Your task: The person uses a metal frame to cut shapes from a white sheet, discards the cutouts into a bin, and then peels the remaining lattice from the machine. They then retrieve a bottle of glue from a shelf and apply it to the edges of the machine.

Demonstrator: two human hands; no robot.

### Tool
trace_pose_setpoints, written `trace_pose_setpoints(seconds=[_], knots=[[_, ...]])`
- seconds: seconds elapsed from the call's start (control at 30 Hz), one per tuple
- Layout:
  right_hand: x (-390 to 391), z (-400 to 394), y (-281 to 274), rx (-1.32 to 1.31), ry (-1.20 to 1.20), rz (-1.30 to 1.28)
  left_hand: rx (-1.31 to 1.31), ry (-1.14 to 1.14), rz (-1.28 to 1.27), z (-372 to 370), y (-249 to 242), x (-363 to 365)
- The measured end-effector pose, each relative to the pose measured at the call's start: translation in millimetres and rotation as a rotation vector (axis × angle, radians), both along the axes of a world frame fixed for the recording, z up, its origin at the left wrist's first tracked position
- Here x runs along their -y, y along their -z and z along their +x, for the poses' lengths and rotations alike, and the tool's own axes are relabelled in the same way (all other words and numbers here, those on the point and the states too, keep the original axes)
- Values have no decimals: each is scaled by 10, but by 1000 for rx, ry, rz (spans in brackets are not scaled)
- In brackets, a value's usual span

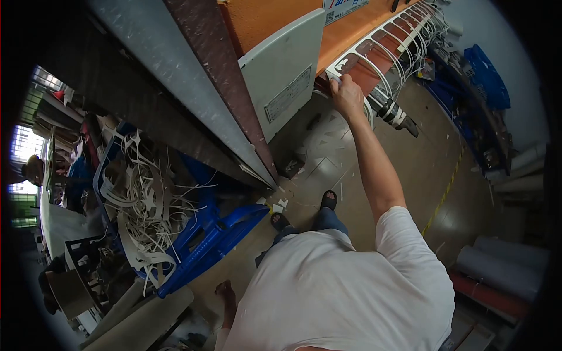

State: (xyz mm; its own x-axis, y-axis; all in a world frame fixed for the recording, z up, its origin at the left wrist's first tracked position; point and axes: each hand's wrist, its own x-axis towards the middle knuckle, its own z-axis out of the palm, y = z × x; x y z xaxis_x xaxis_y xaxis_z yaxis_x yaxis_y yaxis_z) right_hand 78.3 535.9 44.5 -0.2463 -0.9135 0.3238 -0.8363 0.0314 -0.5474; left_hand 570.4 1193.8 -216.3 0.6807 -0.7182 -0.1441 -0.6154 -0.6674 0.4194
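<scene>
My right hand (349, 96) is stretched forward, closed on the near end of a white cut-out sheet (364, 45). Large rounded openings run along this sheet, and thin white loops hang from its right side. It lies along a reddish-brown ledge (383, 54) on an orange machine (333, 44). Just right of the hand, below the ledge, a dark cylindrical machine part (393, 112) sticks out. Down by my left side hangs my left hand (224, 288), in shadow and small in view; its fingers are not clear.
A blue bin (219, 225) full of tangled white offcuts (146, 199) stands at the left. A grey panel door (281, 73) and upright metal beams (193, 76) rise ahead. White scraps (280, 205) lie near my feet. Rolls (497, 269) lie at right.
</scene>
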Motion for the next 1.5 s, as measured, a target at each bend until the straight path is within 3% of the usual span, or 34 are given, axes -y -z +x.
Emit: trace_pose_setpoints(seconds=[0.97,1.5], knots=[[-34,209,-28,36,179,-41,-120,42,72,210,35,542],[-87,366,4,-23,178,-188,-139,68,92,264,37,547]])
